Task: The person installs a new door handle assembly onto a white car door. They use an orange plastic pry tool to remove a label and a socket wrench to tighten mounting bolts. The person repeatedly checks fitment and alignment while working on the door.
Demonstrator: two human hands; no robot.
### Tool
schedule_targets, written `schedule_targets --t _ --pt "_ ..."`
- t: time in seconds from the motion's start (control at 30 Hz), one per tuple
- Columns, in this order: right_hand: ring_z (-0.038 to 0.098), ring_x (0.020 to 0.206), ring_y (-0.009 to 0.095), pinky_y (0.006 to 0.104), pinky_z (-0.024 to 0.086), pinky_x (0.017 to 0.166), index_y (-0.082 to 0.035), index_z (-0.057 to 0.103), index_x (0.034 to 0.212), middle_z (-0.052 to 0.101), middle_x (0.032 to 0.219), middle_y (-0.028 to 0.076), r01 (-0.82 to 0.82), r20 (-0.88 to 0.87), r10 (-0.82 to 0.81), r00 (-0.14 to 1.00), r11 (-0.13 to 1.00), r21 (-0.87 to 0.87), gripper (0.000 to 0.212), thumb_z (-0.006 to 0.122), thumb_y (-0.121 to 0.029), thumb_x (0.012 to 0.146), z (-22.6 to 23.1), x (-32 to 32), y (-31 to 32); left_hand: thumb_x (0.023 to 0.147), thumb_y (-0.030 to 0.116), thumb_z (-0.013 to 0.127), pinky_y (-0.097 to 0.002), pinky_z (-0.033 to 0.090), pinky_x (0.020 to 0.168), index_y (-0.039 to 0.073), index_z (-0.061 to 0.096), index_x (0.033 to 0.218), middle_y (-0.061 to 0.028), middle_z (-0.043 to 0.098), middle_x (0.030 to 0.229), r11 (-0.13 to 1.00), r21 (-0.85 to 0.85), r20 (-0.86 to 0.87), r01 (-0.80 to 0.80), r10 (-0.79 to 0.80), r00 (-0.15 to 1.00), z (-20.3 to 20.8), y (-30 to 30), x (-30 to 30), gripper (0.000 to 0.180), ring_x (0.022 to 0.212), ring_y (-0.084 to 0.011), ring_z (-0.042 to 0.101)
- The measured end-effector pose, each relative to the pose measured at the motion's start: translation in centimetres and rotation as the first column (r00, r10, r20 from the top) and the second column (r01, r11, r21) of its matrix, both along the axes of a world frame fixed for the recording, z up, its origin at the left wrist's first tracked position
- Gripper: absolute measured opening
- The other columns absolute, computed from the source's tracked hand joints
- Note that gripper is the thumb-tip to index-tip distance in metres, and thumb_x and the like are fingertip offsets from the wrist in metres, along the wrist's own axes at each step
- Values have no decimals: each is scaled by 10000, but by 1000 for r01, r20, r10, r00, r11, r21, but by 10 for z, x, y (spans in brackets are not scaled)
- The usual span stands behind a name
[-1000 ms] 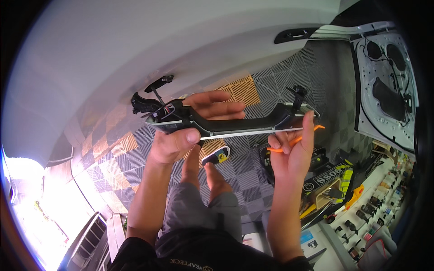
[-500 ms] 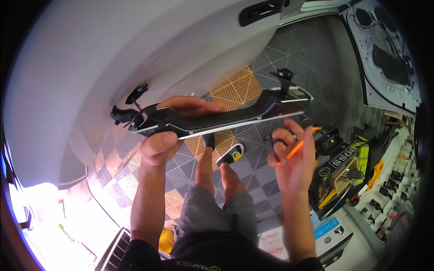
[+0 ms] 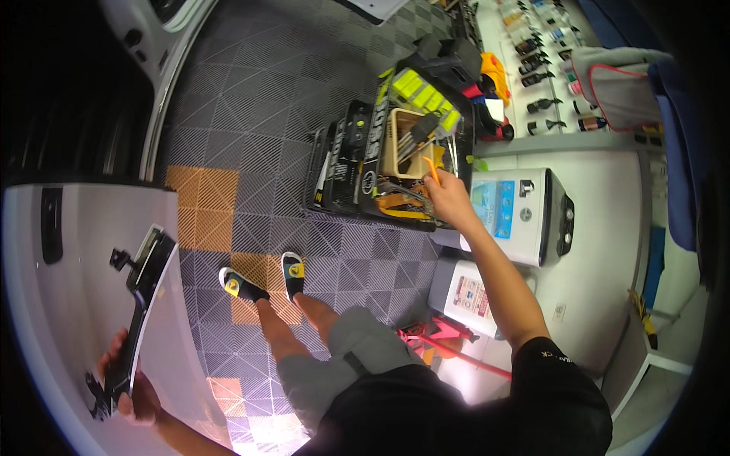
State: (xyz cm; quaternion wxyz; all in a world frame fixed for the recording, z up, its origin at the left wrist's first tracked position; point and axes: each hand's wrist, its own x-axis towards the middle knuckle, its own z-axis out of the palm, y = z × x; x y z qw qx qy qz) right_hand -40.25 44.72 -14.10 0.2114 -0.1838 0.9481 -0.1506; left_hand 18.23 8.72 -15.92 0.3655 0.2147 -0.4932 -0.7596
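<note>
At the lower left, my left hand (image 3: 142, 401) is closed around one end of a detached car door handle (image 3: 142, 304). The handle is long, black on the inner side with a pale outer edge, and black mounting pieces stick out from it. It is tilted in front of the light-coloured car door (image 3: 99, 213). Over on the right, my right hand (image 3: 452, 199) pinches a slim orange stick-shaped tool (image 3: 432, 170). That hand is over the edge of a black toolbox (image 3: 370, 156), beside a tan tray (image 3: 392, 148) holding several tools.
Spray bottles (image 3: 536, 78) line a white shelf at the far right. White boxy machines (image 3: 525, 205) stand by the wall, with a red stand (image 3: 449, 334) nearer me. Grey and orange patterned tiles (image 3: 251, 152) cover the floor.
My view has turned right, toward the toolbox. The handle has gone to the lower left in my left hand. My right hand, with the orange tool, has moved from near the handle to the toolbox.
</note>
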Motion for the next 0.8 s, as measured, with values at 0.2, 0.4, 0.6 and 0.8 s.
schedule_targets --t 0.2,0.4,0.6,0.8 --pt "690 962 460 507 536 868 11 719 1090 726 987 267 -258 -21 260 965 964 65 272 557 -150 943 -55 -12 62 877 419 671 -550 220 1291 40 416 1561 -252 488 1565 999 10 61 -51 50 997 2 2 7 822 1523 -474 349" --pt "704 1067 400 432 548 946 -35 748 1210 757 1112 223 -330 341 261 903 930 162 368 526 -107 925 -55 -26 82 893 364 643 -554 179 1306 20 347 1594 -295 393 1614 998 6 43 -56 56 998 0 -2 12 835 1550 -489 275" --pt "704 993 396 468 567 893 -74 768 1154 756 1096 175 -277 34 275 961 957 86 283 581 -113 945 -57 -45 85 906 350 626 -546 146 1315 21 341 1604 -308 357 1632 998 24 17 -53 53 998 -4 -6 15 822 1561 -497 241" --pt "716 932 364 483 589 815 -182 746 1221 739 1042 132 -422 -234 437 868 899 116 300 617 -168 951 -90 -42 90 906 350 624 -536 164 1314 23 332 1607 -307 354 1634 998 20 38 -56 56 998 -2 -8 16 827 1561 -496 242"
